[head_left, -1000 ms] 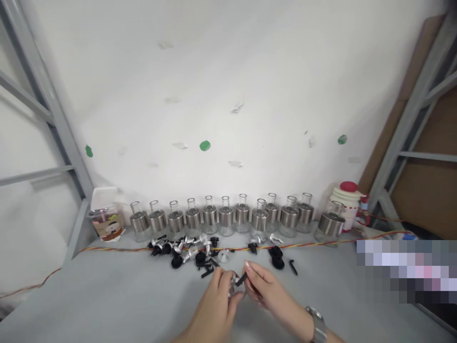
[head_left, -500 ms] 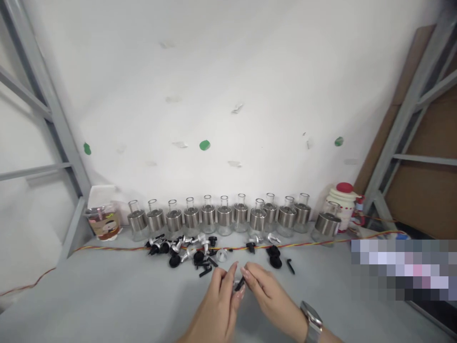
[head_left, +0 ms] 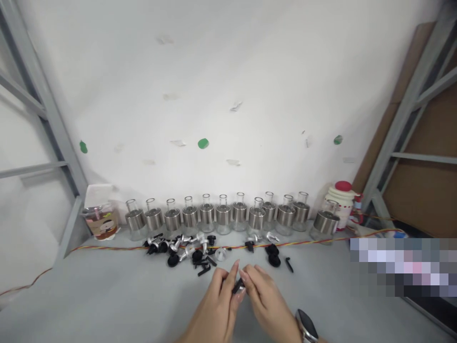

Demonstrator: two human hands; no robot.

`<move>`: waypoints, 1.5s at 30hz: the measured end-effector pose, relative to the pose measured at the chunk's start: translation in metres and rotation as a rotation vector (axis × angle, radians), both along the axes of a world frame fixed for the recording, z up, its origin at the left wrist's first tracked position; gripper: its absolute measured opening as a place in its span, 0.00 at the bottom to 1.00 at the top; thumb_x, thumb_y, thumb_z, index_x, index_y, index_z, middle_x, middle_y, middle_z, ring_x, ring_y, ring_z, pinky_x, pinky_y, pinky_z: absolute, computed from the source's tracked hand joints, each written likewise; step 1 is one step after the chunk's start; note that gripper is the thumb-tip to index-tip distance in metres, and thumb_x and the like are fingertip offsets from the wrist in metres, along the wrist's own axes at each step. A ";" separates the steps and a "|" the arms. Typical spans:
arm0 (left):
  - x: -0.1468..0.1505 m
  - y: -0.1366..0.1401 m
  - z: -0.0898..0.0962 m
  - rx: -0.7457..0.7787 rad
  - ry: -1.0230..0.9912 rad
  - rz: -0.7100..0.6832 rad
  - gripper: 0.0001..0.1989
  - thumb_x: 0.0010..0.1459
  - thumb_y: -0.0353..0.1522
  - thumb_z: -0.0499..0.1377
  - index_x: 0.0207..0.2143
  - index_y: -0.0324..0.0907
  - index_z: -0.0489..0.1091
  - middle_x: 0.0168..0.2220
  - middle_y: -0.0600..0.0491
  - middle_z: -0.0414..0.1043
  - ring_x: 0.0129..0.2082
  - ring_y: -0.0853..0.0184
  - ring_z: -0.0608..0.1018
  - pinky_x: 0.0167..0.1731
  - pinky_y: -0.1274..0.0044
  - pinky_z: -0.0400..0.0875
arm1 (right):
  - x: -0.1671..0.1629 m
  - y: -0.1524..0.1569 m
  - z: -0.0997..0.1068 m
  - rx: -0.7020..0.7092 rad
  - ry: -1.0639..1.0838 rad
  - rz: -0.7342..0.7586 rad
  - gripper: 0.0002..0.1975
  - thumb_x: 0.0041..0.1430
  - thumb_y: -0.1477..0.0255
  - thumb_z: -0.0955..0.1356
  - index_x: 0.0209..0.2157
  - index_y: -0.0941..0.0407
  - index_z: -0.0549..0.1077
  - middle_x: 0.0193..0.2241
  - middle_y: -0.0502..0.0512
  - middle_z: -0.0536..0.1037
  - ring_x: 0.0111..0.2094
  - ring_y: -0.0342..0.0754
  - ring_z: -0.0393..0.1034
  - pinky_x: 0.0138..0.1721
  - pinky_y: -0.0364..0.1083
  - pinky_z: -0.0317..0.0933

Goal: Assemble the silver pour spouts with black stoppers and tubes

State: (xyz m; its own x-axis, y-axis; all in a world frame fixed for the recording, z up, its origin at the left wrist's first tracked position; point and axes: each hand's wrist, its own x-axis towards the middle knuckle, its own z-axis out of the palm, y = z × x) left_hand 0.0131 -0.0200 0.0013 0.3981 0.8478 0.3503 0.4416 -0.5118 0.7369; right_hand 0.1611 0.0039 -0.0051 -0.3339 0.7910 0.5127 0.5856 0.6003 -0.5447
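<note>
Pinching one black piece (head_left: pixel 237 286) between nearly closed fingers, the left hand (head_left: pixel 219 301) and right hand (head_left: pixel 263 296) meet over the tabletop (head_left: pixel 117 295) — beyond them stand twelve bottles (head_left: pixel 207 215), one cup (head_left: pixel 103 226) and one red-lidded jar (head_left: pixel 342 206).

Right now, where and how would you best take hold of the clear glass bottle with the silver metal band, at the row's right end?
Probably around the silver metal band, from the front: the clear glass bottle stands upright, its band broad and round, with a cream-coloured, red-lidded jar behind it on the right.
</note>
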 end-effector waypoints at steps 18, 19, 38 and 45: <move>0.003 0.004 0.013 -0.207 -0.238 0.044 0.18 0.58 0.40 0.46 0.40 0.41 0.70 0.32 0.50 0.66 0.31 0.68 0.68 0.30 0.79 0.64 | 0.000 -0.001 0.000 -0.099 0.163 0.021 0.12 0.62 0.69 0.55 0.27 0.55 0.63 0.24 0.51 0.69 0.28 0.45 0.61 0.30 0.42 0.55; 0.003 0.005 0.014 -0.227 -0.252 0.052 0.18 0.57 0.41 0.47 0.38 0.40 0.71 0.32 0.50 0.66 0.30 0.68 0.68 0.29 0.79 0.64 | 0.000 -0.001 0.000 -0.102 0.163 0.026 0.12 0.62 0.69 0.55 0.28 0.55 0.63 0.24 0.51 0.69 0.28 0.45 0.61 0.31 0.42 0.56; 0.006 0.020 -0.007 -0.680 -0.620 0.237 0.23 0.48 0.50 0.52 0.32 0.39 0.69 0.22 0.57 0.66 0.18 0.74 0.65 0.16 0.83 0.57 | 0.002 0.004 0.005 0.052 -0.079 0.069 0.11 0.62 0.73 0.56 0.30 0.55 0.66 0.26 0.51 0.74 0.28 0.45 0.66 0.36 0.45 0.54; 0.010 0.018 0.000 -0.812 -0.731 0.259 0.21 0.43 0.49 0.57 0.26 0.39 0.65 0.15 0.62 0.58 0.14 0.77 0.60 0.13 0.85 0.44 | 0.001 0.002 0.009 0.277 -0.321 0.106 0.12 0.61 0.71 0.56 0.41 0.59 0.65 0.28 0.56 0.74 0.29 0.49 0.67 0.35 0.48 0.56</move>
State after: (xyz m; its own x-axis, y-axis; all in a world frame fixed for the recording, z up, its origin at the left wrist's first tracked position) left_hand 0.0232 -0.0017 0.0011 0.1018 0.9583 -0.2670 -0.2097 0.2830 0.9359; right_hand 0.1616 0.0059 0.0038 -0.5829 0.5906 0.5580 0.6260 0.7642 -0.1550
